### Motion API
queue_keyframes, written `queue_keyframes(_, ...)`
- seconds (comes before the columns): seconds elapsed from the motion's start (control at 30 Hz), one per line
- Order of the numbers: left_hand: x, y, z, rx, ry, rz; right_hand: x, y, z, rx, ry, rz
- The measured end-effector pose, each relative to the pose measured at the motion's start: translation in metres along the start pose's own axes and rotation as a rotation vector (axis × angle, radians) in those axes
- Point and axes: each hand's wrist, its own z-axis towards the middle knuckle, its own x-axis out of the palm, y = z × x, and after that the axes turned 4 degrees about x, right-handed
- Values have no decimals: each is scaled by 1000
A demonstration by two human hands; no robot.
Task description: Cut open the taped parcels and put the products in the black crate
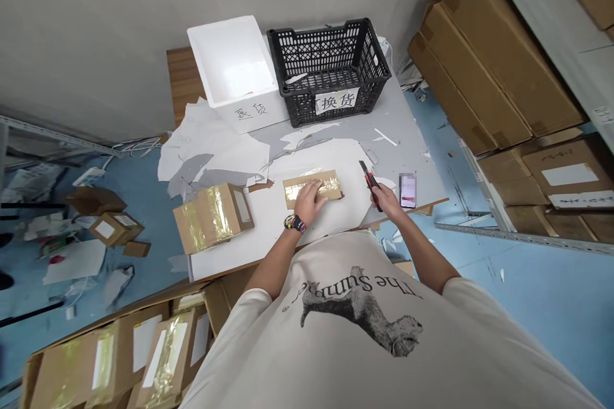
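A small flat cardboard box (pixel 292 192) with shiny clear tape lies near the table's front edge. Resting on top of it is my left hand (pixel 309 202), with a watch at the wrist, its fingers bent over the taped top. To the right of the box, my right hand (pixel 385 199) is wrapped round a red and black box cutter (pixel 368 177), whose tip points up and away from me, apart from the box. A phone (pixel 408 190) with a lit screen lies just right of that hand.
A taped carton (pixel 213 218) stands on the table's left. Behind are a white foam box (pixel 261 110) and black crate (pixel 307 102). Large cartons (pixel 489 57) fill shelves at right; a big open box of parcels (pixel 115 358) is at lower left.
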Motion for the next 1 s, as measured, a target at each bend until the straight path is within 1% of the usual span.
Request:
queue_keyframes(0.07, -1, -7, -6, -30, -90, -116, 26, 13, -4, -51, -66, -2)
queue_keyframes(0.13, 0, -15, -9, -107, -183, -296, 55, 27, -11, -153, -53, -44)
queue_keyframes(0.2, 1, -20, -11, -257, -254, -539, 83, 41, -19, -314, 77, -131)
queue_keyframes(0.27, 0, -18, -14, -459, -316, -794, 103, 51, -25, -477, 235, -257)
queue_keyframes(0.3, -3, -15, -16, -557, -360, -898, 110, 54, -26, -536, 279, -323)
queue_keyframes(0.33, -6, -10, -20, -640, -423, -975, 114, 57, -26, -574, 291, -385)
queue_keyframes(0.37, -10, -4, -25, -706, -508, -1021, 117, 58, -23, -594, 273, -446)
queue_keyframes(0.43, -20, 10, -37, -782, -700, -1030, 120, 60, -15, -593, 196, -568)
queue_keyframes(0.47, -24, 16, -43, -802, -774, -1008, 121, 61, -10, -589, 167, -634)
queue_keyframes(0.5, -28, 22, -48, -819, -816, -979, 124, 62, -5, -591, 149, -700)
queue_keyframes(0.53, -30, 26, -53, -833, -818, -948, 127, 63, 0, -599, 137, -763)
queue_keyframes(0.57, -31, 30, -56, -842, -787, -916, 132, 64, 5, -611, 129, -819)
queue_keyframes(0.67, -25, 32, -57, -831, -620, -812, 148, 69, 13, -630, 94, -946)
queue_keyframes(0.77, -15, 29, -54, -797, -511, -776, 158, 71, 18, -591, 64, -1026)
queue_keyframes(0.87, -6, 25, -52, -765, -438, -808, 158, 71, 21, -548, 50, -1049)
queue_keyframes(0.93, -2, 23, -53, -750, -413, -828, 158, 71, 23, -531, 54, -1035)
queue_keyframes(1.0, 1, 21, -54, -741, -401, -846, 163, 72, 24, -521, 64, -1014)
